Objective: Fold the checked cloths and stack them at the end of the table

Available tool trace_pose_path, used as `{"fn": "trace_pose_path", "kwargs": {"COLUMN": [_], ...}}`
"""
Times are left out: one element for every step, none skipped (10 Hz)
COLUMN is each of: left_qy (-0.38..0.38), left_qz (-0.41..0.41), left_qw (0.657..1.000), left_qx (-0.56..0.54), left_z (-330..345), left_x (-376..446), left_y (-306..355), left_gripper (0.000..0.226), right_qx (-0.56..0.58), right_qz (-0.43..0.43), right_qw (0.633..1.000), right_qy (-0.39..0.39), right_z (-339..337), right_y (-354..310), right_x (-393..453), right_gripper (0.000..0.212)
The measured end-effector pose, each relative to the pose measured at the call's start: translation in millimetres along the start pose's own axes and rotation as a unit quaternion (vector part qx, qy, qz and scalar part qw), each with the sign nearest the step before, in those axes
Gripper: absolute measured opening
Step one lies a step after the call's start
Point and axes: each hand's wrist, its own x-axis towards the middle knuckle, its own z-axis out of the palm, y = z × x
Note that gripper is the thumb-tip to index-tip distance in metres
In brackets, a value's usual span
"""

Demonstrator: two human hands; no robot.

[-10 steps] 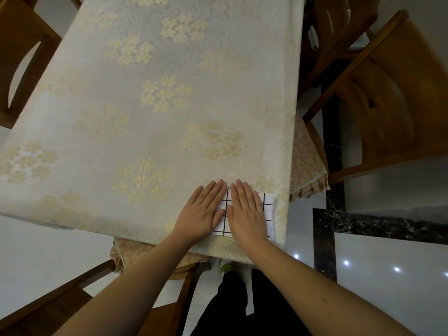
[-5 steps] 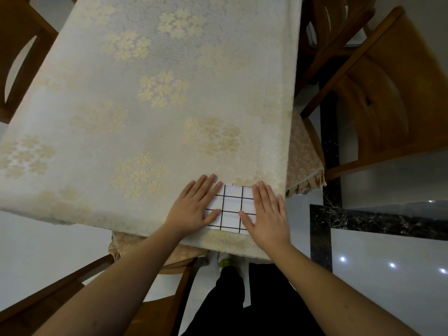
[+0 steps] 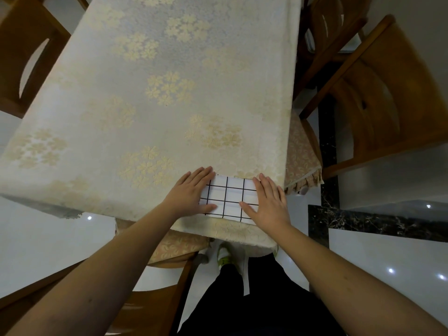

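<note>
Since a second ago our hands have slid apart, baring the middle of the cloth they lay side by side on.

Checked cloth point(image 3: 229, 198): white with black grid lines, folded to a small rectangle, lower centre of frame, at the near right corner of the table point(image 3: 169, 93); both short ends hidden under our palms, layer count not discernible.

Left hand point(image 3: 191, 196): flat, fingers straight, pressing the cloth's left end.

Right hand point(image 3: 268, 202): flat, fingers straight, pressing the right end.

Table covering: cream with pale floral clusters; far end cut off at top of frame.

Wooden chairs point(image 3: 378, 100): at right, upper left and bottom left, all partly out of frame.

Shoe point(image 3: 224, 257): partly hidden below the table edge.
</note>
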Motion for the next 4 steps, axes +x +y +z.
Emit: {"fn": "trace_pose_path", "kwargs": {"left_qy": [-0.002, 0.037, 0.061, 0.045], "left_qz": [-0.034, -0.055, -0.036, 0.01], "left_qw": [0.996, 0.991, 0.993, 0.998], "left_qx": [-0.079, -0.113, -0.096, -0.049], "left_z": [-16, -28, -40, -51], "left_x": [6, 7, 1, -9], "left_y": [9, 18, 36, 60], "left_gripper": [0.091, 0.071, 0.058, 0.053], "right_qx": [0.024, 0.073, 0.114, 0.115], "right_qz": [0.003, 0.024, 0.055, 0.074], "right_qw": [1.0, 0.997, 0.992, 0.99], "right_qy": [-0.015, 0.009, 0.023, 0.016], "right_z": [-15, -30, -41, -47], "right_y": [-4, -6, -3, 2], "right_x": [2, -6, -27, -51], "right_gripper": [0.078, 0.072, 0.064, 0.054]}}
